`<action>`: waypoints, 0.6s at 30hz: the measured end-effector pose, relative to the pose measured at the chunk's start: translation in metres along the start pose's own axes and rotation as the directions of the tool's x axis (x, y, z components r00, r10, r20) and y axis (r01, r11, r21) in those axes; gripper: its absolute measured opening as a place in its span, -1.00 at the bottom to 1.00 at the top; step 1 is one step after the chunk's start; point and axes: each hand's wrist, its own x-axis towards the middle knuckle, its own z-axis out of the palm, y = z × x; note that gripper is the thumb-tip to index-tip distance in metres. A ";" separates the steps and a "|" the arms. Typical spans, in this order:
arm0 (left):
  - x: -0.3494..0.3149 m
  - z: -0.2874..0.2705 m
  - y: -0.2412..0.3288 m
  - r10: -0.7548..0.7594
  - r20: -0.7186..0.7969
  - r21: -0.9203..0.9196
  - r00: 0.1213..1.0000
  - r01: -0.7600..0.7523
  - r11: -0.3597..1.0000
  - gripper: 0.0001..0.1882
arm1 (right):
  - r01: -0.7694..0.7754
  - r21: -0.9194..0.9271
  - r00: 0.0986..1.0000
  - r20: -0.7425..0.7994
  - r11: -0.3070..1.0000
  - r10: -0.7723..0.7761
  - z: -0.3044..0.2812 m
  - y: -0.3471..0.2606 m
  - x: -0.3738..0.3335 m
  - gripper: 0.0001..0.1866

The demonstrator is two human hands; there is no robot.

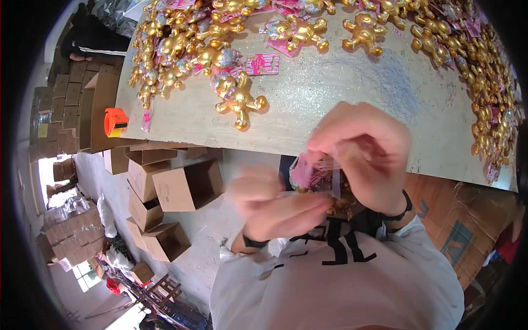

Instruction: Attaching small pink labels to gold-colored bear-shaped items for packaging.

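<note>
In front of my chest, past the table's front edge, is a gold figure with a pink card and what looks like clear plastic around them. My right hand pinches the top of the card or plastic between thumb and fingers. Smeared by motion, my left hand lies at the lower left of this bundle, its fingers reaching toward it; its grip does not show clearly. Nearest on the table lies a single shiny gold figure with rounded limbs, beside a pink striped card.
Heaps of gold figures fill the table's far left, and more gold figures line its right side. Thin pale strands are scattered at the middle right. An orange tape roll sits at the left edge. Open cardboard boxes stand on the floor.
</note>
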 end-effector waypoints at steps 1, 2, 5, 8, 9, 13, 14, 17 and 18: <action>0.008 0.010 0.008 -0.006 0.173 0.034 0.985 0.000 0.999 -0.72 | 0.118 -0.149 0.993 0.009 0.982 -0.118 -0.001 -0.006 0.000 -0.71; -0.015 0.022 0.002 -0.128 0.170 -0.063 0.977 0.140 0.988 -0.74 | 0.230 -0.189 0.971 0.105 0.955 -0.213 0.001 -0.008 -0.004 -0.73; -0.062 0.041 -0.010 -0.494 0.159 -0.217 0.855 0.518 0.827 -0.83 | 0.561 -0.248 0.803 0.395 0.790 -0.446 0.006 -0.018 -0.022 -0.76; -0.014 0.022 0.008 -0.772 0.102 -0.393 0.628 0.738 0.548 -0.86 | 0.517 -0.144 0.706 0.629 0.844 -0.326 0.001 -0.014 -0.051 -0.74; -0.014 0.015 0.005 -0.786 0.159 -0.613 0.598 0.684 0.396 -0.85 | 0.432 -0.101 0.670 0.701 0.896 -0.244 -0.006 -0.011 -0.062 -0.72; -0.013 -0.011 -0.013 -0.416 0.521 -0.657 0.745 0.662 0.362 -0.81 | -0.092 -0.141 0.841 0.518 0.986 0.153 -0.043 0.009 -0.072 -0.68; -0.008 -0.022 -0.017 -0.240 0.641 -0.582 0.729 0.666 0.467 -0.81 | -0.177 -0.126 0.874 0.435 0.976 0.215 -0.051 0.008 -0.070 -0.66; 0.011 -0.038 -0.011 -0.107 0.862 -0.213 0.495 0.546 0.810 -0.86 | -0.245 -0.078 0.912 0.318 0.966 0.257 -0.050 0.007 -0.056 -0.62; 0.018 -0.043 -0.007 -0.105 0.900 -0.113 0.423 0.461 0.880 -0.86 | -0.239 -0.058 0.920 0.307 0.969 0.245 -0.042 0.003 -0.051 -0.61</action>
